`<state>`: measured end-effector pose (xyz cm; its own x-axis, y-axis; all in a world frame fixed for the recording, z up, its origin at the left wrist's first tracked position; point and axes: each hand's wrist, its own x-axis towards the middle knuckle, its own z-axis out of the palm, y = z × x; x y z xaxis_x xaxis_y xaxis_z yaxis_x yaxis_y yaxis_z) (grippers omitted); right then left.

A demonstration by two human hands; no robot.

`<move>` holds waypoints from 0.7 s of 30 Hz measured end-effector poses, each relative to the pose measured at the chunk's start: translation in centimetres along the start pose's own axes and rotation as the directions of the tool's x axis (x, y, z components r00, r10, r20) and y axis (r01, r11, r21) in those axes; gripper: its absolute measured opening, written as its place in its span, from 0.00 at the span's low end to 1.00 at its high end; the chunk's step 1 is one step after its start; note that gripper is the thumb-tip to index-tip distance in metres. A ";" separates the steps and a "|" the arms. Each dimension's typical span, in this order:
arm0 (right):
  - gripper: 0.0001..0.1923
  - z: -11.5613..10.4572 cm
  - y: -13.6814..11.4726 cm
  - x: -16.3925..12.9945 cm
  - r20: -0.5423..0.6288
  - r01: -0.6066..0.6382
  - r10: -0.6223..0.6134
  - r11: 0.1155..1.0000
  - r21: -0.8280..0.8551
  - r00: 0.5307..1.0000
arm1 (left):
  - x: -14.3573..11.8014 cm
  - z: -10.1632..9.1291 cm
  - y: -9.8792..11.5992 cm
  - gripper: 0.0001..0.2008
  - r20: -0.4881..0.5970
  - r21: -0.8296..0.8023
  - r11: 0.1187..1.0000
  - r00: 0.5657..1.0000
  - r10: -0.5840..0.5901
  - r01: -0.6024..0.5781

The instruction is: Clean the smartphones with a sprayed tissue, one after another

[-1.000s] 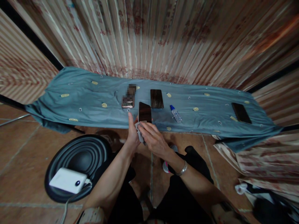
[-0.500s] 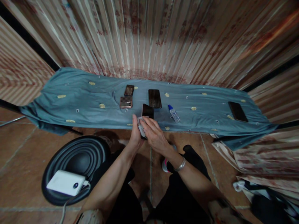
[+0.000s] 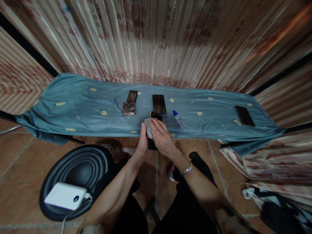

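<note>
My left hand (image 3: 141, 143) is closed around the left side of a dark smartphone (image 3: 152, 145), held over the front edge of the cloth. A pale wipe (image 3: 148, 127) lies on the phone's face, and my right hand (image 3: 161, 136) presses it there with fingers together. The phone's far end shows beyond my fingertips; its middle is covered. Just past it, a larger dark phone or tablet (image 3: 159, 104) lies on the cloth. To the right is a small clear bottle (image 3: 179, 120) with a blue cap.
The blue cloth (image 3: 214, 113) covers a long low surface. Two small dark devices (image 3: 132, 96) lie left of centre, one partly pixelated. Another dark phone (image 3: 245, 116) lies at far right. A white power bank (image 3: 65, 196) with a cable rests on a round black stool (image 3: 75, 152).
My right hand and the wipe have shifted up the phone toward its far end, uncovering more of the near end. The whole view has moved slightly.
</note>
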<state>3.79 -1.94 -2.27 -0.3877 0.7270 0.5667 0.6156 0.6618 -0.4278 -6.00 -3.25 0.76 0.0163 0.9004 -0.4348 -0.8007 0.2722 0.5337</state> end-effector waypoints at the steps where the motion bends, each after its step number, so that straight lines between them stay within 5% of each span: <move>1: 0.24 0.0 0.3 0.1 -0.010 -0.011 0.011 1.000 -0.006 1.000 | 0.0 0.0 -0.2 0.25 0.014 0.005 1.000 1.000 -0.017 0.017; 11: 0.26 -0.4 2.1 0.9 0.060 -0.093 0.094 0.995 -0.022 0.994 | -0.1 -0.3 -0.8 0.29 0.103 0.047 0.995 0.990 -0.092 0.088; 21: 0.28 0.2 2.7 0.7 0.026 -0.166 0.166 0.986 -0.013 0.986 | 0.7 -1.5 -0.6 0.28 0.185 -0.008 1.000 0.983 -0.002 0.003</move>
<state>5.04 0.40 -3.23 -0.2980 0.8313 0.4693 0.6803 0.5298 -0.5065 -6.40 -3.34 -0.94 0.1280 0.9471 -0.2944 -0.8056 0.2724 0.5261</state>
